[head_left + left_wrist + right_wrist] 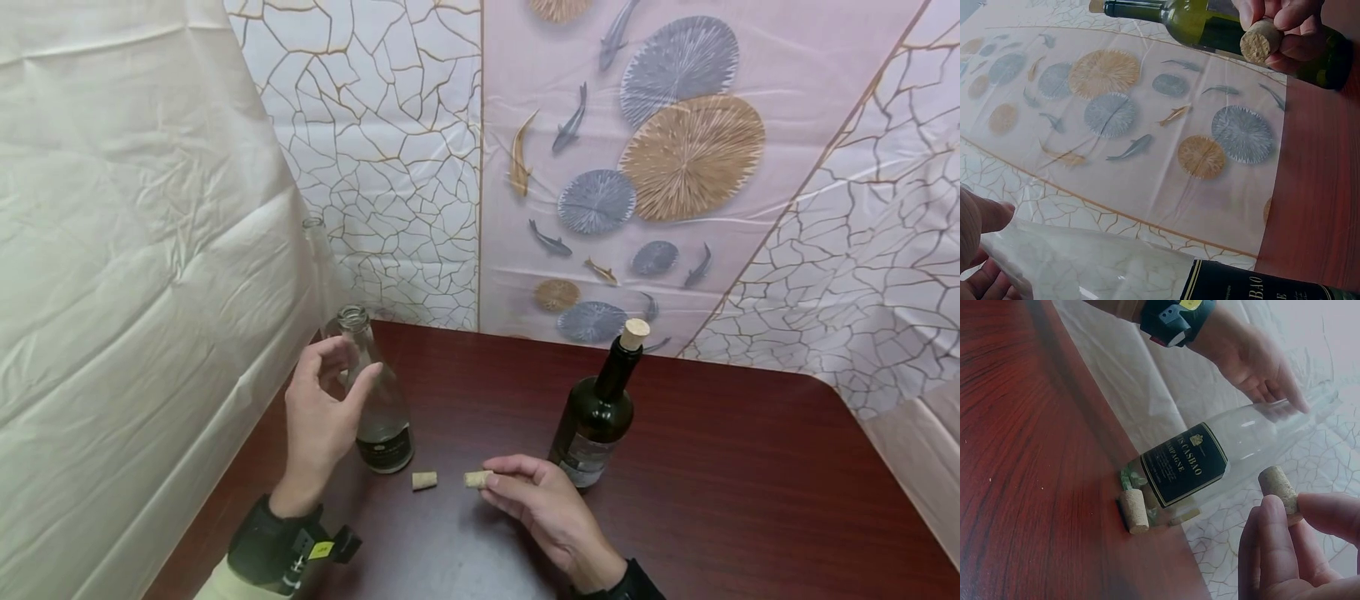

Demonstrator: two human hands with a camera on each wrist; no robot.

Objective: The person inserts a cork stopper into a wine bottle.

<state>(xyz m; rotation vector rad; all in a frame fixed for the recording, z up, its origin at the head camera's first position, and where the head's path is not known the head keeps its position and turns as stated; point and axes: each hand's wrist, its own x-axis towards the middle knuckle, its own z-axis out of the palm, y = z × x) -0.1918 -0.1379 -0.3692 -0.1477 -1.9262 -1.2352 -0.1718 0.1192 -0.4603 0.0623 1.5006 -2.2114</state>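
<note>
My right hand (543,508) pinches a cork (476,479) between thumb and fingers, just above the table. Its pale, crumbly end shows in the left wrist view as a cork (1260,42). On the left, my left hand (324,408) curves beside the shoulder of a clear glass bottle (386,400) with a black label, thumb and fingers spread apart. That bottle stands upright with its mouth uncovered. Another cork (424,481) lies by its base. A dark green bottle (596,408) stands beyond my right hand, a cork (636,333) in its mouth.
A second clear bottle (318,267) stands behind my left hand, partly hidden. The dark red table (750,492) meets a patterned cloth (405,167) at the back. A cream cloth (150,292) hangs along the left side.
</note>
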